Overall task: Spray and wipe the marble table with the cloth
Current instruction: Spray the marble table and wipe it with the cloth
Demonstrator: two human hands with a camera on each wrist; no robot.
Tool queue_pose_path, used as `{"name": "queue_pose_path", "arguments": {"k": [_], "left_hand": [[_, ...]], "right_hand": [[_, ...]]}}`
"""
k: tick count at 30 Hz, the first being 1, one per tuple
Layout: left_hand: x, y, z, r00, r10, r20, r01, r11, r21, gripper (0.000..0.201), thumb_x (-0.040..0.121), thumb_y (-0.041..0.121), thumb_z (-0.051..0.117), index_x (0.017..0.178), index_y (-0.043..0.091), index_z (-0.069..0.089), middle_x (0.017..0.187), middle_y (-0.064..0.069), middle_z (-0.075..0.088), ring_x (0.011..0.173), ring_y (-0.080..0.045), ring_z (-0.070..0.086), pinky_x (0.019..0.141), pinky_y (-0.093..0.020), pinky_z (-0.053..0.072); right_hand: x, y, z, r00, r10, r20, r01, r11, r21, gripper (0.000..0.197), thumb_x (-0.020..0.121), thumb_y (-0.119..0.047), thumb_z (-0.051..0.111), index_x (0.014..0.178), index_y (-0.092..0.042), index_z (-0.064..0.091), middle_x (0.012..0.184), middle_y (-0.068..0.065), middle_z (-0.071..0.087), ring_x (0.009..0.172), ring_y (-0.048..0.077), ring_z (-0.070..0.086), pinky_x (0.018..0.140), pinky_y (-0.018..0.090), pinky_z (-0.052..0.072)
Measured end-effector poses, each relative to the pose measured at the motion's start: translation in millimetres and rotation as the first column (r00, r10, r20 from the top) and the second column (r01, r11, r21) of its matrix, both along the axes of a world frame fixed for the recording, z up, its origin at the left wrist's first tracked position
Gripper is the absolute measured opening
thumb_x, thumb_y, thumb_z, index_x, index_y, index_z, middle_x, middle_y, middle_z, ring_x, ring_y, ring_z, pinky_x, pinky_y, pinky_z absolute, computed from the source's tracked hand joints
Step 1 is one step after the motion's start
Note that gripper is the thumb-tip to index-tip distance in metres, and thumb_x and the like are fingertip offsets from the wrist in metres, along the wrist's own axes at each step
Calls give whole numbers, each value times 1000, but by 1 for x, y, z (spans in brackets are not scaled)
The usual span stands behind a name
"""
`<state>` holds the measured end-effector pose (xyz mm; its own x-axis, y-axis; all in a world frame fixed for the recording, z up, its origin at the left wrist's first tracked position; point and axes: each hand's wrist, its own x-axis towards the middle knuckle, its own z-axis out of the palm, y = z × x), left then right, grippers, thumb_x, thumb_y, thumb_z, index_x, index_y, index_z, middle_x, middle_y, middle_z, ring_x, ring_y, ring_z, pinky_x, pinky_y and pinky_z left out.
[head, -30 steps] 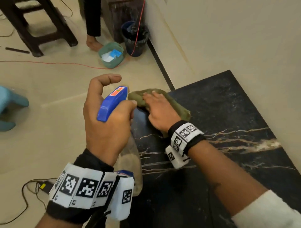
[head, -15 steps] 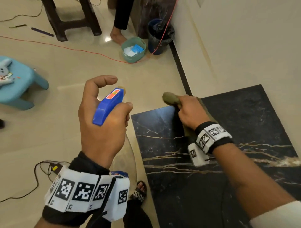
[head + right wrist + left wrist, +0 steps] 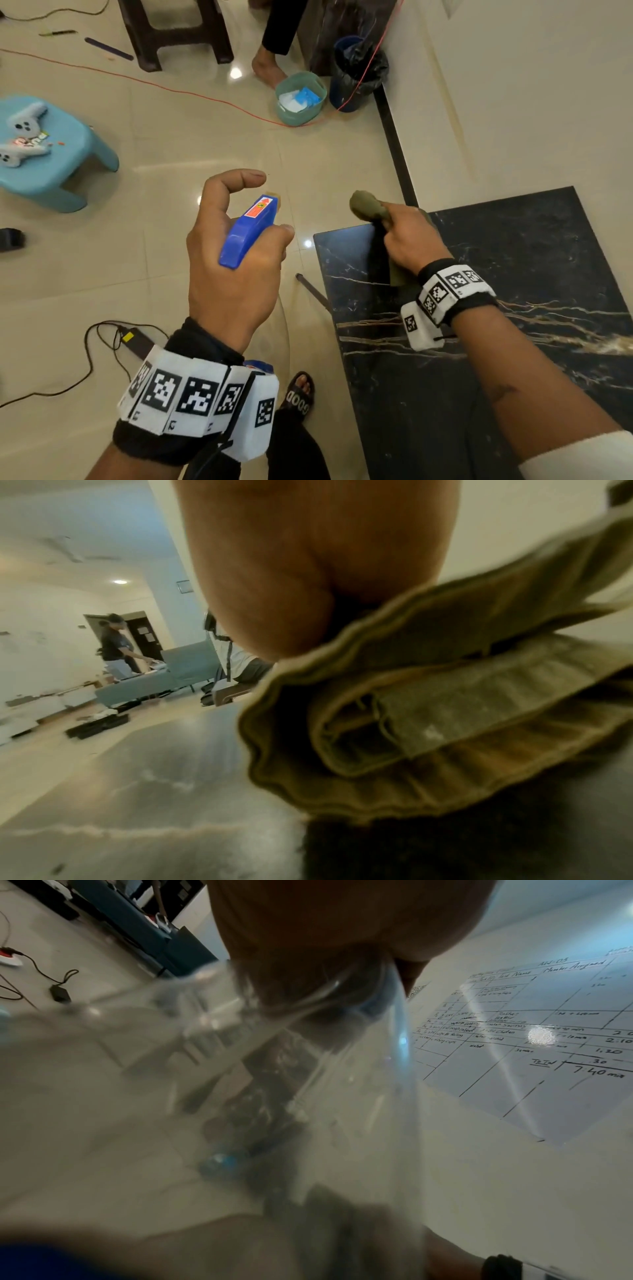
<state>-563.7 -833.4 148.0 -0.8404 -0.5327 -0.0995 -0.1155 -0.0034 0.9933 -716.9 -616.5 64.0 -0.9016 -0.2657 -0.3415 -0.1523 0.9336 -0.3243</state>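
Observation:
My left hand grips a clear spray bottle with a blue trigger head, held over the floor to the left of the table, index finger raised. A black marble table with gold veins fills the lower right of the head view. My right hand holds a bunched olive-green cloth lifted above the table's far left corner. In the right wrist view the cloth hangs in folds just over the marble.
On the tiled floor are a light blue stool, a dark stool, a green tub, a dark bin, a red cable and a black charger cable. Another person's foot stands by the tub. My sandalled foot is beside the table.
My right hand has gathered the cloth off the table corner and lifted it. The view has shifted, so both hands sit lower and the table further right.

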Motion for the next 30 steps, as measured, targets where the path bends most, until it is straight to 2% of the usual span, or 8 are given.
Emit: {"name": "queue_pose_path", "arguments": {"k": [4,10,13,17,20,23,27,30], "left_hand": [[10,4,-7,999,-29,22,29,1000,-9,45,77,17,64,121,27,58,67,-28,54,58,-44,50,51,-52,49],[23,18,-7,997,-77,32,78,997,-14,44,78,12,62,117,31,57,59,-27,49,54,-44,45,46,-49,44],[31,18,-8,994,-103,34,104,994,-21,45,78,15,63,120,29,57,58,-24,50,53,-43,45,46,-49,45],[37,19,-8,991,-122,49,124,991,-47,44,79,15,63,121,29,56,57,-22,51,52,-42,46,46,-51,46],[37,21,1,990,-133,51,135,990,-36,44,79,17,64,121,28,56,57,-22,52,53,-42,47,47,-50,47],[32,18,12,991,-128,42,129,991,-35,44,78,15,63,120,29,56,57,-24,51,53,-42,45,48,-51,46],[27,11,25,993,-117,32,118,992,-34,44,80,15,62,122,25,56,56,-21,51,51,-38,46,49,-51,47],[24,7,29,993,-115,15,116,992,-55,43,80,14,62,121,27,56,55,-19,52,50,-37,47,49,-51,48]], "right_hand": [[16,-18,-3,998,22,-55,-24,999,-30,41,88,-1,44,120,-17,64,117,8,66,112,27,58,104,38,41],[50,-60,-20,920,392,-13,-392,917,-75,65,83,-2,50,147,-13,44,151,4,47,144,24,31,122,35,11],[30,-45,-13,772,635,3,-635,772,22,75,80,1,49,152,-18,36,159,0,34,148,24,25,123,38,14],[25,-42,-2,483,875,37,-858,465,218,69,87,-5,43,153,-23,34,163,-4,24,153,27,11,122,43,3],[41,-42,2,431,901,43,-879,408,247,58,90,-18,29,143,-18,51,154,2,43,151,29,18,122,45,6],[77,-28,4,401,913,73,-895,373,246,38,92,-20,46,125,-17,64,138,4,59,146,29,32,123,47,13],[127,-5,20,336,912,235,-932,286,221,39,89,-23,62,128,-18,63,142,5,56,144,27,35,120,42,5],[110,-19,26,284,905,317,-943,202,266,40,89,-22,65,129,-19,61,143,3,55,142,25,37,124,43,13]]}}
